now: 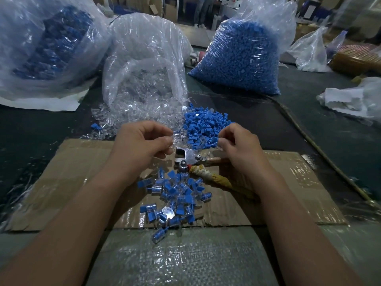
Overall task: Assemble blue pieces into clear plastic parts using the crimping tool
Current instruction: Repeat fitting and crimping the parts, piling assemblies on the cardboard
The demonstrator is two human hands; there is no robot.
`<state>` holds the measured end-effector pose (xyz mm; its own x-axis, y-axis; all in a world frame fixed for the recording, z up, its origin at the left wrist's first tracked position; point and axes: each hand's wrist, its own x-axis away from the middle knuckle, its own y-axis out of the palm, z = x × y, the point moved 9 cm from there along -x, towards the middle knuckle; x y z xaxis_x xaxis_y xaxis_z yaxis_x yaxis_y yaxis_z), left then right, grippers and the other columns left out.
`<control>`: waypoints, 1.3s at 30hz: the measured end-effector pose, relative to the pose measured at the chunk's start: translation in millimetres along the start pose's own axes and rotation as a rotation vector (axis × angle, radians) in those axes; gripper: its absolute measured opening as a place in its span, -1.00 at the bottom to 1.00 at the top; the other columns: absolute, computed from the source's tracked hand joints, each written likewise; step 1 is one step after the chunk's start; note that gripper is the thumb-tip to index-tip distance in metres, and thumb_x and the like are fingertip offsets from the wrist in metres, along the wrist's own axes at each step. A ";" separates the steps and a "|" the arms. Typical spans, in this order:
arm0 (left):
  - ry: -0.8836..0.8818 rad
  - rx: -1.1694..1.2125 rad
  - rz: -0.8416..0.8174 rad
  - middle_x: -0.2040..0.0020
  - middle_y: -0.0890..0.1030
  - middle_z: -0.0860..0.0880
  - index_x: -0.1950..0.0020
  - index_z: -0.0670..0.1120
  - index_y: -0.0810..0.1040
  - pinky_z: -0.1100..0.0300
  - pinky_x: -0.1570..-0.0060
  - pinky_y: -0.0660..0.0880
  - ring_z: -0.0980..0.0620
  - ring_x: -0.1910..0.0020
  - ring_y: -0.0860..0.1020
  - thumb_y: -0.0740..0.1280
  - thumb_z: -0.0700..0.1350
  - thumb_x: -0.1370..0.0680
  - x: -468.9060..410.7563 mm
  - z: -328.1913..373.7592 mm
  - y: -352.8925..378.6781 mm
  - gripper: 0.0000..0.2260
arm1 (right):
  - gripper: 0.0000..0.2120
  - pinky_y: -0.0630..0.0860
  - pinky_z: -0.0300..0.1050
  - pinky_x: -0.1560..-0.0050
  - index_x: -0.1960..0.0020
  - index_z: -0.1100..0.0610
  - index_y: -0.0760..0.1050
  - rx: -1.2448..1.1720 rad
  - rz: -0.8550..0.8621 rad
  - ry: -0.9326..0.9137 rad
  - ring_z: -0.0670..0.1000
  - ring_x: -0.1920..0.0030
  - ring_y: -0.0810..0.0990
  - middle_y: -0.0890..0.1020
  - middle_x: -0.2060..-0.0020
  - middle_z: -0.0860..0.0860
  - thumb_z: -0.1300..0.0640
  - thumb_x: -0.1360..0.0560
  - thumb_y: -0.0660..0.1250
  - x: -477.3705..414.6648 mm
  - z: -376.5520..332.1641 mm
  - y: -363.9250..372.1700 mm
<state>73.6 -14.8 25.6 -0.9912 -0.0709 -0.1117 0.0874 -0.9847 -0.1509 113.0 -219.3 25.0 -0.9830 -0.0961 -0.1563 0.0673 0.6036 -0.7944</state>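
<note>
Crimping tool point(188, 156) lies on the cardboard point(72, 172) between my hands. My left hand point(142, 142) pinches a clear plastic part point(175, 138); my right hand point(237, 146) has its fingers curled, on what I cannot tell. Blue pieces point(206, 126) are heaped just beyond the tool, assembled pieces point(175, 195) nearer me.

Our left arm point(68, 223) and our right arm point(299, 223) are bare. They reach forward from the bottom corners and lean in toward each other. Our left hand point(142, 141) has its back up and its fingers curled in, thumb near the first finger. Our right hand point(237, 146) curls the same way, thumb and first finger pinched close. The hands are near each other but apart. We cannot tell if either holds anything.
</note>
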 end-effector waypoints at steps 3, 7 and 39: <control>-0.027 0.074 -0.030 0.38 0.65 -0.02 0.19 -0.12 0.57 0.38 0.42 0.50 0.11 0.41 0.62 0.36 -0.34 -0.43 1.4 -1.3 2.9 -0.87 | -0.70 0.27 -0.41 0.23 -0.25 -0.02 0.47 -0.071 -0.023 -0.062 -0.19 0.13 0.42 0.49 0.06 -0.13 0.21 -0.58 0.17 4.9 -11.1 0.8; -0.061 0.128 -0.062 0.35 0.66 -0.07 0.20 -0.15 0.57 0.30 0.40 0.55 0.06 0.41 0.63 0.35 -0.34 -0.42 2.6 -3.9 6.2 -0.89 | -0.75 0.34 -0.41 0.23 -0.07 -0.03 0.53 -0.143 -0.069 -0.119 -0.25 0.16 0.43 0.50 0.11 -0.18 0.23 -0.58 0.15 13.2 -27.6 6.6; -0.154 0.308 -0.194 0.33 0.66 -0.14 0.17 -0.24 0.56 0.29 0.45 0.53 0.03 0.42 0.61 0.37 -0.22 -0.24 4.3 -6.3 20.1 -0.80 | -0.71 0.46 -0.43 0.02 -0.02 -0.01 0.51 -0.527 -0.027 -0.417 -0.28 0.06 0.56 0.56 0.13 -0.22 0.33 -0.44 0.35 36.1 -80.3 18.7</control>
<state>71.8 -33.9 16.0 -0.9918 0.1209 0.0420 -0.1133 -0.9822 0.1501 65.0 -147.9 51.7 -0.8280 -0.3504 -0.4378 -0.1529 0.8922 -0.4250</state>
